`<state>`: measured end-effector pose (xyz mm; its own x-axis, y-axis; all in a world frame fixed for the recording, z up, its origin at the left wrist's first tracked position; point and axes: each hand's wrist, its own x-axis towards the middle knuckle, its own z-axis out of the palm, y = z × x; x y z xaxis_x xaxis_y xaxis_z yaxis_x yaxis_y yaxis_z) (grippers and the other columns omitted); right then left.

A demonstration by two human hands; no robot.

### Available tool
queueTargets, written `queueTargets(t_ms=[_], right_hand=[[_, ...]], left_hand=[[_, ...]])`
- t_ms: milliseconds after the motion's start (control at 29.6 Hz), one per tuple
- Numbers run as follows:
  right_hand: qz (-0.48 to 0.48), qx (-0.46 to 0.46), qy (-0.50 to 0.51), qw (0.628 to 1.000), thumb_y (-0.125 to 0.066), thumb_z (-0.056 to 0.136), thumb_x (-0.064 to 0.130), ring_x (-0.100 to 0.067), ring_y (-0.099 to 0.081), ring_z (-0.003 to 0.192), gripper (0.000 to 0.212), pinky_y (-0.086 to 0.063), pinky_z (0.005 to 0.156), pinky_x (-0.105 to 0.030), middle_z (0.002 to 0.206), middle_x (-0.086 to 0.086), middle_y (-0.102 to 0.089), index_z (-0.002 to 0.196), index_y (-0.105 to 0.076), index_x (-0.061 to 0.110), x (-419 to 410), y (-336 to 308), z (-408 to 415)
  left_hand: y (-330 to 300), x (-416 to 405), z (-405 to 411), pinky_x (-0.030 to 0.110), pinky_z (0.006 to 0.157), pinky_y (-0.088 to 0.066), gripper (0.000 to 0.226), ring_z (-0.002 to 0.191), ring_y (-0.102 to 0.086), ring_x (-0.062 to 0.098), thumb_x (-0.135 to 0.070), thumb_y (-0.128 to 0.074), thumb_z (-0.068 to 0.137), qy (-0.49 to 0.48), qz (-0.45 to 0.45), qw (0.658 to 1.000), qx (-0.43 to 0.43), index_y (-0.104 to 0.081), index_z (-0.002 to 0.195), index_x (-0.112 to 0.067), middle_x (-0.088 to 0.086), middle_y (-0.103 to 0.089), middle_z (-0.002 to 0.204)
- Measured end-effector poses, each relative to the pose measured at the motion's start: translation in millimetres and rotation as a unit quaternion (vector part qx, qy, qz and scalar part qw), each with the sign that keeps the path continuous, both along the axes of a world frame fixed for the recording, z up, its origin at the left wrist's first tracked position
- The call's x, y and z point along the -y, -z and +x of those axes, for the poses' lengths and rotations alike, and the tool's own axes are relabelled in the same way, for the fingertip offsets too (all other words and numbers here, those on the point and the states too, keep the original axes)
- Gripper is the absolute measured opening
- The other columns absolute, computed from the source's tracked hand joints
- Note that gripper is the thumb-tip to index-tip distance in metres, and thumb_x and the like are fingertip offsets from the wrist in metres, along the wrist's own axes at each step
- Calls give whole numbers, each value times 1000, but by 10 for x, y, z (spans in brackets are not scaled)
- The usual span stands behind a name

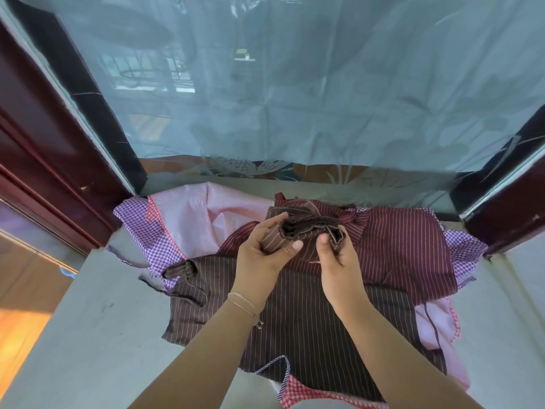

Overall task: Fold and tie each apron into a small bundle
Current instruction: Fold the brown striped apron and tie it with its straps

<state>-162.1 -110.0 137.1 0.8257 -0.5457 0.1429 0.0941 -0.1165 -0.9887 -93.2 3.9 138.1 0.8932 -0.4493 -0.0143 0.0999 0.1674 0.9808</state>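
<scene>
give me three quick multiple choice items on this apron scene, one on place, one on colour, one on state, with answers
1. Where is the folded brown bundle?
A. flat on the ledge
B. held up in both hands
C. hanging on the curtain

2. What colour is the striped apron spread to the right of the hands?
A. maroon
B. green
C. yellow

3. How is the left hand engaged?
A. resting flat and idle
B. fingers and thumb curled in a grip on the bundle
C. out of view

Answers: B, both the left and the right hand clasp it above the pile; A, dark red cloth with pale stripes; B, thumb and fingers wrap the cloth.
</scene>
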Motion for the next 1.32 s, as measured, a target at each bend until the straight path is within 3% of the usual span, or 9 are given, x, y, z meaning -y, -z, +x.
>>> queueTargets(t_ms=[169, 304, 439, 540, 709, 844, 1047, 1215, 1317], right_hand=[[29, -34, 52, 998, -45, 85, 45, -4, -67, 71, 19, -51, 51, -19, 84, 11, -66, 99, -51, 33, -134, 47, -44], [89, -34, 100, 990, -47, 90, 44, -14, -67, 82, 21, -53, 62, -21, 94, 4, -67, 97, -54, 27, -245, 100, -41], [201, -75, 80, 973, -51, 96, 37, -17, -65, 99, 9, -54, 84, -28, 114, -7, -62, 97, -59, 31, -246, 111, -28], [348, -72, 21, 935, -56, 95, 30, -18, -69, 98, 20, -55, 88, -38, 104, -5, -72, 110, -63, 20, -217, 60, -52], [209, -68, 2, 976, -65, 90, 26, -27, -67, 102, 20, -54, 90, -44, 106, -10, -71, 107, -66, 15, -18, 90, -142], [82, -86, -71, 990, -70, 85, 24, -16, -66, 99, 26, -52, 84, -31, 104, -3, -69, 108, -63, 15, 136, 75, -238], [71, -56, -130, 987, -70, 81, 47, -9, -50, 126, 68, -43, 106, -37, 137, 8, -48, 139, -37, 39, 144, 90, -302], [-25, -66, -91, 993, -50, 74, 79, -4, -42, 131, 80, -39, 110, -33, 144, 8, -38, 142, -33, 40, 108, 99, -280], [-83, -40, -55, 994, -41, 80, 77, -8, -44, 129, 59, -39, 109, -34, 139, 6, -42, 133, -37, 51, 77, 134, -270]], left_hand=[[-8, 32, -144, 43, 79, -57, 24, 80, -64, 22, -23, -84, 67, -88, -18, 994, -63, -70, 83, -13, 11, -69, 84], [-54, 88, -240, 29, 70, -57, 13, 76, -68, 17, -12, -77, 74, -130, -54, 987, -80, -68, 83, -11, 5, -72, 79], [-62, 91, -265, 35, 74, -58, 16, 79, -68, 21, -17, -78, 72, -131, -61, 984, -104, -67, 82, -13, 5, -71, 81], [2, 55, -226, 42, 82, -57, 32, 88, -68, 25, -28, -80, 64, -125, -61, 981, -137, -65, 88, -14, 5, -71, 87], [58, -70, -15, 47, 95, -51, 71, 116, -60, 25, -23, -85, 67, 35, -11, 988, -147, -49, 127, -29, 4, -57, 129], [42, -207, 117, 46, 101, -46, 68, 119, -58, 19, -20, -76, 79, 223, 47, 971, -72, -45, 138, -34, -3, -60, 130], [20, -209, 80, 31, 96, -49, 56, 120, -56, 10, -27, -66, 85, 199, 67, 977, 31, -46, 137, -34, -9, -58, 131], [21, -170, 48, 33, 52, -55, 53, 91, -66, 12, -55, -66, 80, 152, 137, 976, 69, -49, 130, -46, -3, -58, 124], [30, -125, 35, 38, 78, -56, 47, 99, -62, 7, -67, -56, 72, 94, 187, 970, 122, -57, 111, -42, -3, -61, 113]])
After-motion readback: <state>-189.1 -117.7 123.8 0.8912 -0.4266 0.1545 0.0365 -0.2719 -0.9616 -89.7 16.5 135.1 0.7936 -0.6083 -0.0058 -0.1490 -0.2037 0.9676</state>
